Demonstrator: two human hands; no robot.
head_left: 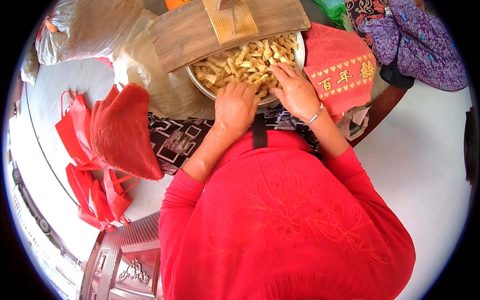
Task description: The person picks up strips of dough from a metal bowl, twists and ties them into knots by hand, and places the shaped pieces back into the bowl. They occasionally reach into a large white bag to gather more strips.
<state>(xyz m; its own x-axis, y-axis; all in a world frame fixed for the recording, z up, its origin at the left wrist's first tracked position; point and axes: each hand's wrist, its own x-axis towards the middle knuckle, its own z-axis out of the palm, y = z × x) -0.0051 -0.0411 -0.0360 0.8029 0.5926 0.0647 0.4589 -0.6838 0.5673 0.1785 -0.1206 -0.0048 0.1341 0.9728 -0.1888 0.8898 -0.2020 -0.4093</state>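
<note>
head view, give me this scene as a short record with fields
left hand: curled at the near rim of a round silver metal basin
right hand: fingers extended over pale yellow-brown cut pieces in the basin
across basin: brown wooden board, over the far side
left side: plush red cloth, red bags
right side: coral-red cloth with gold motifs

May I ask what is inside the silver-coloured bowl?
Yellowish pieces show in the bowl; its bottom, the far side under the wooden board, and spots beneath the left hand and right hand are hidden.

Left grip (234, 107): fingertips hidden. Bowl's (301, 52) far rim behind wooden board (187, 36). Orange object (176, 4) cut off above.
</note>
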